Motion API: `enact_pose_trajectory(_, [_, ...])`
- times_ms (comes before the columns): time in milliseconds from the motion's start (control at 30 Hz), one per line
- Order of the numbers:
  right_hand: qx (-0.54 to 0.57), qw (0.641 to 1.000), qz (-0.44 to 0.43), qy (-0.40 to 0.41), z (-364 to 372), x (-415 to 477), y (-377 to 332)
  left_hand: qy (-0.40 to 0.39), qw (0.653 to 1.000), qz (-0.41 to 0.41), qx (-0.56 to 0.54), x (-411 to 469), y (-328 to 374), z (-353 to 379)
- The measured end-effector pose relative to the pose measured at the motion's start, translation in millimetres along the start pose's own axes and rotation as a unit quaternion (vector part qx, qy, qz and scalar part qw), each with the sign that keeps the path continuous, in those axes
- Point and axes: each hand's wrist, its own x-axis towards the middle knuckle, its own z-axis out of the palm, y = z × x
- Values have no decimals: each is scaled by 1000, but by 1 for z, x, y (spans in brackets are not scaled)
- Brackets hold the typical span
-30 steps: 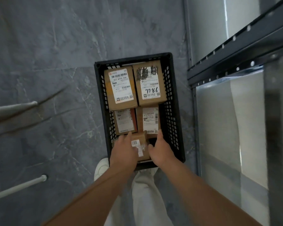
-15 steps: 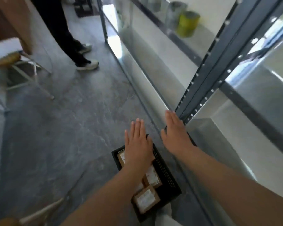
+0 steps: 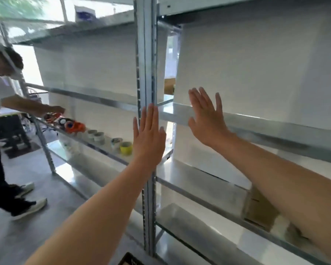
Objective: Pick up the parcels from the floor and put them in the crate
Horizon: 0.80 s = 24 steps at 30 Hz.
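Both my hands are raised in front of me with fingers straight and hold nothing. My left hand (image 3: 148, 133) is held up before the upright post of a metal shelf rack. My right hand (image 3: 206, 116) is up in front of a shelf beam to the right. Only a corner of the black crate (image 3: 130, 260) shows at the bottom edge of the head view. No parcels inside it can be seen from here.
A metal shelf rack (image 3: 147, 54) fills the view ahead. Several tape rolls (image 3: 125, 148) lie on a shelf at the left. A person (image 3: 2, 115) stands at the far left, reaching to that shelf. A cardboard box (image 3: 260, 209) sits low on the right.
My head has lifted from the crate on the floor to the shelves. Both hands let go of the small parcel in the crate and rose, open, to shelf height.
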Motion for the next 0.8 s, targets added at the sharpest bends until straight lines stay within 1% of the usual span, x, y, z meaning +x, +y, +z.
enact_pose_trajectory(100, [-50,998,1,44,-71,-19,54,32,998,54,-28,14,77,-19])
enact_pose_trajectory(233, [-87,991,88,57,-133,-82,130,47,986,145,-66,-7,183,-25])
enact_pose_trajectory(300, [-106,984,139,44,-157,-128,167,31,980,175,-90,-26,238,-26])
enact_pose_trajectory(400, [-135,969,205,8,-191,-213,220,-13,967,219,-127,-66,325,-28])
enact_pose_trajectory(500, [-171,950,262,-21,-231,-302,265,-39,945,282,-164,-113,411,-35])
enact_pose_trajectory(600, [-192,924,327,-42,-280,-388,298,-65,922,327,-197,-166,490,-44])
enact_pose_trajectory(700, [-199,897,391,-55,-330,-471,318,-79,897,370,-229,-221,555,-54])
enact_pose_trajectory(800, [-218,857,461,-69,-376,-554,328,-110,863,416,-266,-280,612,-66])
